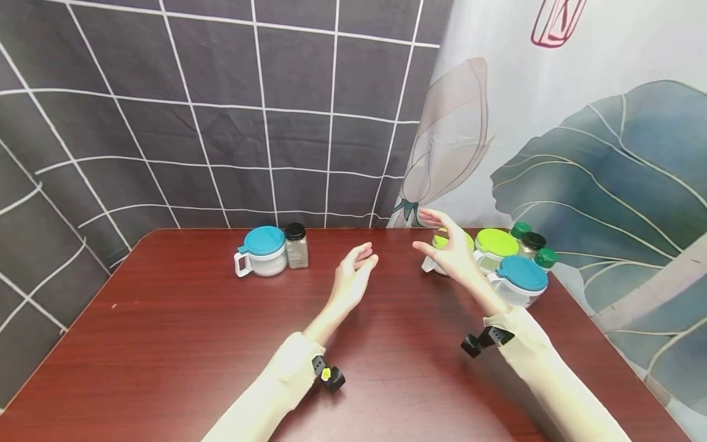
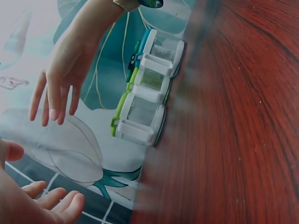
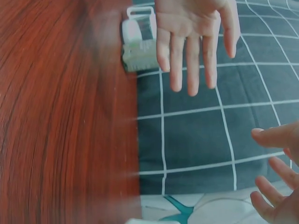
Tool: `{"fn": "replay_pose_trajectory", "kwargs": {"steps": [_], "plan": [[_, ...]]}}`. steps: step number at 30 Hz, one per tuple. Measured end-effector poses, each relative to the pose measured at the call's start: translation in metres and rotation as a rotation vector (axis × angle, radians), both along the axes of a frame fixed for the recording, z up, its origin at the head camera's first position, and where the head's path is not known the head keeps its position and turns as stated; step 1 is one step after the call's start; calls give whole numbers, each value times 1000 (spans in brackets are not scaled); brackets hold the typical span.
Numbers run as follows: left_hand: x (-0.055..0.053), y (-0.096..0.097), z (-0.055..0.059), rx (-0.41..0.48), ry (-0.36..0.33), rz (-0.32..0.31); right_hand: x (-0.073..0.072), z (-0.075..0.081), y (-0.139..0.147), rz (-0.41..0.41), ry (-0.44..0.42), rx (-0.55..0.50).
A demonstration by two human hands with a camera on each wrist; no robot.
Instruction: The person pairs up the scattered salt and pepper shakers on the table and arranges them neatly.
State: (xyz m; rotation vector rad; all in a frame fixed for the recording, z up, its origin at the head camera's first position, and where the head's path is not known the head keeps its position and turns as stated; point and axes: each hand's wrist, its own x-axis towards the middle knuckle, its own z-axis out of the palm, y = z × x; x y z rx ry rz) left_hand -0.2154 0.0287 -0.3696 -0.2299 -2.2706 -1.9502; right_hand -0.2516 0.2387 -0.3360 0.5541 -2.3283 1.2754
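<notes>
Both hands hover above the table with nothing in them. The left hand (image 1: 351,279) is near the middle, its fingers extended and pointing away. To its left stand a blue-lidded seasoning jar (image 1: 265,252) with a white handle and a black-capped shaker bottle (image 1: 296,247), side by side. My right hand (image 1: 454,248), fingers spread and slightly bent, is in front of a green-lidded seasoning jar (image 1: 439,266) and partly hides it. Beside that jar stand another green-lidded jar (image 1: 497,244) and a blue-lidded jar (image 1: 521,279). In the left wrist view the right hand (image 2: 67,70) hangs apart from the jars.
Behind the right-hand jars are green-capped bottles (image 1: 545,258) and a black-capped bottle (image 1: 533,242), partly hidden. The reddish wooden table (image 1: 182,344) ends at a dark grid-patterned cloth (image 1: 221,135) and a flower-printed cloth (image 1: 596,172).
</notes>
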Motion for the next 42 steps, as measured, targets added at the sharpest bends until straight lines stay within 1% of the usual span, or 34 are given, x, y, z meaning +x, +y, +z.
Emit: {"fn": "replay_pose_trajectory", "kwargs": {"steps": [3, 6, 10, 15, 19, 27, 29, 33, 36, 40, 42], "plan": [[-1, 4, 0, 5, 10, -6, 1, 1, 7, -21, 1, 16], [-3, 8, 0, 8, 17, -15, 3, 2, 13, -15, -12, 19], [-5, 13, 0, 8, 18, -34, 5, 1, 22, -28, -23, 28], [-8, 19, -3, 7, 32, -47, 6, 0, 34, -55, -6, 48], [-11, 22, -4, 0, 42, -60, 9, 2, 43, -75, 2, 69], [-15, 31, -3, -3, 33, -84, 14, 6, 55, -129, 54, 83], [-16, 33, -4, -4, 36, -82, 16, 9, 56, -136, 68, 79], [-18, 37, -4, -15, 32, -74, 28, 20, 51, -140, 92, 64], [-20, 40, -4, -24, 28, -70, 26, 17, 60, -160, 91, 76], [-22, 44, -4, -29, 27, -73, 15, 5, 76, -188, 79, 92], [-24, 46, -5, -32, 31, -77, 15, 3, 78, -189, 72, 104]]}}
